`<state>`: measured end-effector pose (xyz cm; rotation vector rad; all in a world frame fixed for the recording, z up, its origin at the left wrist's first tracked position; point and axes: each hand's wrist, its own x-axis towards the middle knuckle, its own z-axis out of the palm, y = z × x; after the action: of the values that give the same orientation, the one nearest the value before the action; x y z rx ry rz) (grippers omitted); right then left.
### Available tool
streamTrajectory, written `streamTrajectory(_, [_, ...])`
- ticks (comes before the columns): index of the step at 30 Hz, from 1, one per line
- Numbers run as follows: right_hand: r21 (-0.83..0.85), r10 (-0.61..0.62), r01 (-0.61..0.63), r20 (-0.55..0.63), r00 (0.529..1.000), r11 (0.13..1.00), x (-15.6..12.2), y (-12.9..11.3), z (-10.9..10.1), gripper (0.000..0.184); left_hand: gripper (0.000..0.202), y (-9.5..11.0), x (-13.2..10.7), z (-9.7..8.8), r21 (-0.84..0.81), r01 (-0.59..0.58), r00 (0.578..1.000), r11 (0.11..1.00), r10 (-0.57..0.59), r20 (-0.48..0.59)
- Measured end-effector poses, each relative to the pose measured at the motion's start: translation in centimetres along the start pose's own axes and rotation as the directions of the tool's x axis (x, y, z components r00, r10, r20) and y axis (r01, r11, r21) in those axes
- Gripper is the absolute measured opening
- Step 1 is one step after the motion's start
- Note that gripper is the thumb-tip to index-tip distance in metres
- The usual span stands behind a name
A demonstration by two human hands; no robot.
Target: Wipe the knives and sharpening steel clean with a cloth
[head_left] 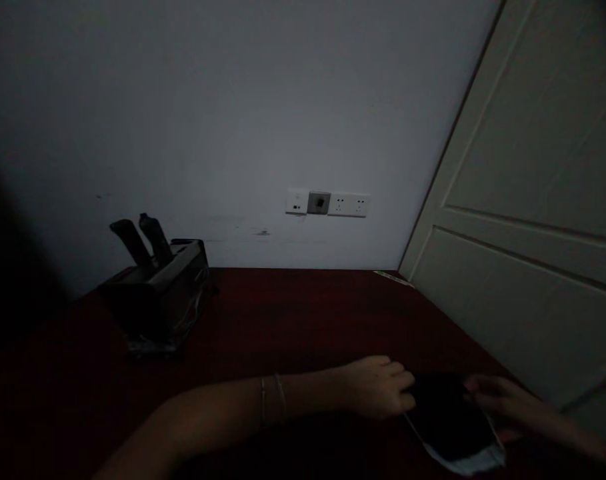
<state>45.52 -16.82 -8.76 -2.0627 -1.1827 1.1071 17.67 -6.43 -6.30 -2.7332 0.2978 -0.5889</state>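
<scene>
A black, soft-looking item with a pale lower edge (447, 417) is between my hands at the lower right, over the table; the dim light hides what kind of thing it is. My left hand (380, 388), with two thin bands on its wrist, is closed at the item's left edge, knuckles up. On the opposite side, my right hand (503, 403) has its thumb against the upper right edge and its fingers partly behind the item. That hand is slightly blurred.
A dark holder (157, 293) with two black handles sticking up stands on the dark red table (293, 313) at left. Wall sockets (327, 203) sit above the table's back edge. A pale panelled door (523, 193) borders the right side, near a thin strip (393, 278).
</scene>
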Motion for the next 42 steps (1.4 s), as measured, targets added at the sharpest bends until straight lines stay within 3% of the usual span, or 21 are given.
streamTrajectory(3, [0.144, -0.033, 0.019, 0.101, 0.994, 0.989, -0.1, -4.5, 3.7, 0.034, 0.01, -1.9, -4.1, -2.9, -0.041, 0.112, 0.982, 0.993, -0.104, 0.155])
streamTrajectory(7, [0.314, -0.157, 0.079, 0.232, 0.96, 0.946, 0.3, -10.2, 10.5, 0.033, 0.017, -3.0, -11.3, -7.7, -0.091, 0.38, 0.894, 0.92, -0.341, 0.291])
streamTrajectory(9, [0.374, -0.212, 0.092, 0.294, 0.932, 0.923, 0.5, -12.9, 14.4, 0.034, 0.023, -2.8, -15.2, -10.4, -0.188, 0.523, 0.833, 0.831, -0.451, 0.321])
streamTrajectory(12, [0.412, -0.278, 0.114, 0.364, 0.889, 0.904, 1.0, -16.7, 20.7, 0.036, 0.024, -1.7, -20.9, -14.2, -0.356, 0.703, 0.711, 0.616, -0.594, 0.377])
streamTrajectory(14, [0.423, -0.338, 0.167, 0.37, 0.866, 0.891, 1.3, -19.0, 24.9, 0.04, 0.019, -0.8, -24.4, -16.0, -0.385, 0.802, 0.588, 0.456, -0.716, 0.376])
streamTrajectory(19, [0.472, -0.477, 0.259, 0.431, 0.766, 0.842, 1.1, -23.5, 34.4, 0.052, 0.019, 1.6, -32.3, -18.6, -0.338, 0.941, 0.131, -0.003, -0.918, 0.373])
streamTrajectory(21, [0.469, -0.516, 0.295, 0.461, 0.722, 0.832, 0.4, -24.7, 37.4, 0.051, 0.019, 2.4, -35.1, -19.3, -0.321, 0.942, 0.02, -0.103, -0.933, 0.359])
streamTrajectory(24, [0.412, -0.559, 0.388, 0.485, 0.673, 0.824, -0.8, -26.0, 40.8, 0.046, 0.023, 3.5, -38.7, -20.2, -0.305, 0.932, -0.075, -0.196, -0.927, 0.367])
streamTrajectory(26, [0.354, -0.591, 0.473, 0.49, 0.641, 0.807, -1.5, -26.6, 42.3, 0.041, 0.026, 4.2, -40.7, -20.5, -0.28, 0.931, -0.115, -0.236, -0.914, 0.389])
streamTrajectory(29, [0.222, -0.636, 0.616, 0.475, 0.608, 0.756, -2.1, -27.3, 43.5, 0.035, 0.031, 4.9, -42.8, -20.4, -0.219, 0.945, -0.137, -0.242, -0.904, 0.406])
streamTrajectory(34, [-0.107, -0.742, 0.839, 0.418, 0.525, 0.533, -2.8, -27.7, 43.7, 0.033, 0.034, 5.2, -44.1, -19.8, -0.119, 0.973, -0.131, -0.198, -0.896, 0.424])
streamTrajectory(37, [-0.265, -0.739, 0.849, 0.417, 0.529, 0.458, -3.0, -27.7, 43.4, 0.027, 0.036, 5.0, -44.3, -19.3, -0.067, 0.984, -0.119, -0.166, -0.887, 0.446])
streamTrajectory(39, [-0.317, -0.726, 0.84, 0.425, 0.541, 0.441, -3.2, -27.7, 43.3, 0.019, 0.035, 4.9, -44.3, -19.1, -0.033, 0.986, -0.13, -0.164, -0.874, 0.469])
streamTrajectory(42, [-0.354, -0.718, 0.83, 0.424, 0.552, 0.43, -3.2, -27.6, 43.3, 0.013, 0.035, 4.8, -44.3, -18.9, 0.012, 0.993, -0.113, -0.121, -0.878, 0.466])
